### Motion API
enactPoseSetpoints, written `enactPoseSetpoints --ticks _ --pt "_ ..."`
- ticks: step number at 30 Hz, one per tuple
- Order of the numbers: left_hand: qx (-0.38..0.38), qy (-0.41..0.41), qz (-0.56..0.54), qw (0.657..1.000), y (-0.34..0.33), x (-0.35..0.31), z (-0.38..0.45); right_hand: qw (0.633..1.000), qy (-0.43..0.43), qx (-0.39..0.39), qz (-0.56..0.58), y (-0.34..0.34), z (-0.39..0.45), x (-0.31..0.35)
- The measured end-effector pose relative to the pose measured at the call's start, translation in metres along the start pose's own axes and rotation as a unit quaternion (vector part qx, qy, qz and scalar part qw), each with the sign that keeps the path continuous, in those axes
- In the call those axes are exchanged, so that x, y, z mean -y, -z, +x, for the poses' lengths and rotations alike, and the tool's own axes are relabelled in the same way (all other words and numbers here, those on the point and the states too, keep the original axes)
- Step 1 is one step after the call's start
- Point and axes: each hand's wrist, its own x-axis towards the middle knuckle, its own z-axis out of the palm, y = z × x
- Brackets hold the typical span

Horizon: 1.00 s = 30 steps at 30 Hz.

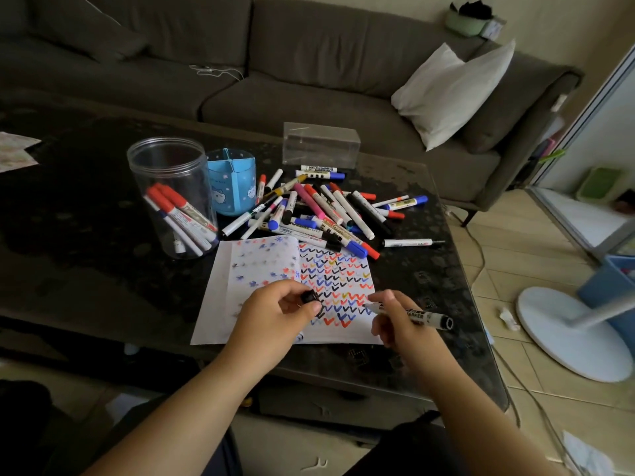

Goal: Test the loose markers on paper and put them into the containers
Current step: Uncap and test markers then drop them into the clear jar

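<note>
1. Sofa (309, 63), dark grey-brown, runs along the far side; white pillow (450, 91) leans at its right end
2. Dark table (86, 235) with a glossy mottled top fills the middle of the view; all task items sit on it
3. White fan base (567, 334) on the tiled floor to the right, well apart from the table
4. Paper (275, 286) lies flat near the table's front edge; right half covered with rows of red, blue, black and yellow check marks, left half with faint blotches
5. Clear round jar (171, 197) stands upright left of the paper's far corner; several red- and blue-capped markers lean inside it
6. Clear rectangular box (321, 142) at the far side of the table, just behind the pile
7. Blue divided pen holder (232, 182) stands just beside the jar, on its right
8. Pile of loose markers (319, 211), mixed cap colours, heaped between the holder and the paper's far edge; some overlap the paper's top edge
9. Left hand (275, 314) over the paper's middle, fingers curled, pinching a small black cap (308, 296) between thumb and fingertips
10. Right hand (395, 317) at the paper's right edge, gripping a black marker (426, 317); its uncapped tip points left toward the check marks, its rear end sticks out to the right
11. Whether the tip touches the paper cannot be told
</note>
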Motion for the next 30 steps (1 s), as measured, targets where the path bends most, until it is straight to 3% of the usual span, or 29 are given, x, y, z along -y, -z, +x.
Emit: enactPoseSetpoints --ticks 4,11,22,30 --pt "-0.005 -0.028 0.042 0.999 -0.001 0.003 0.002 0.995 0.016 -0.005 -0.094 -0.003 0.005 -0.004" --pt "-0.004 -0.021 0.043 0.999 0.000 0.009 0.006 0.987 0.048 -0.014 -0.155 -0.007 0.013 -0.016" --pt "-0.003 0.001 0.018 1.000 -0.001 0.013 0.008 0.985 0.035 0.026 -0.168 -0.009 0.018 -0.015" --pt "-0.008 0.018 -0.005 1.000 0.003 0.010 0.004 0.984 0.028 -0.020 -0.172 -0.009 0.017 -0.015"
